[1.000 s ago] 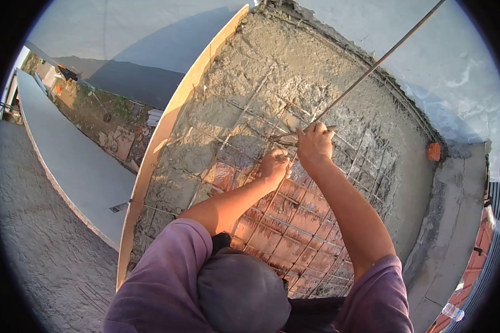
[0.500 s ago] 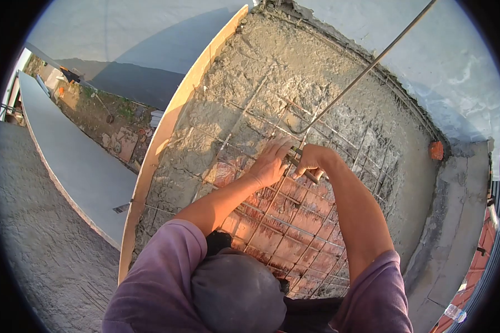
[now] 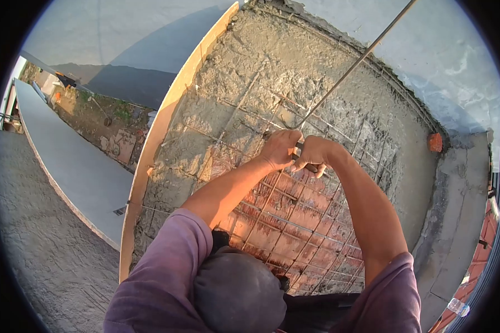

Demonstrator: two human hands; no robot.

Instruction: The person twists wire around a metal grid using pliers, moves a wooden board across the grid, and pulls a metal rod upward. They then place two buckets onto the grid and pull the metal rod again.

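My left hand (image 3: 280, 149) is closed around one end of a dark metal bar-handled tool (image 3: 299, 146), over the rebar grid (image 3: 294, 211). Beside it, my right hand (image 3: 315, 151) grips the same tool, with its fingers wrapped round and a short end showing below. The tool's exact kind is hidden by my fingers. Just beyond my hands, the bent lower end of a long thin steel rod (image 3: 344, 76) comes down close to my left thumb. Wet grey concrete (image 3: 261, 50) covers the bars at the far side, and reddish panels (image 3: 266, 227) show through the grid nearer me.
A curved wooden form board (image 3: 155, 127) edges the slab on the left. On the right stand a pale wall (image 3: 428, 44), a brick piece (image 3: 435, 142) and a concrete ledge (image 3: 455, 205). Lower ground with debris (image 3: 108, 125) lies beyond the left edge.
My left hand has gone from spread fingers to a closed grip at the tool. My right hand has shifted slightly up, and the view has moved a little.
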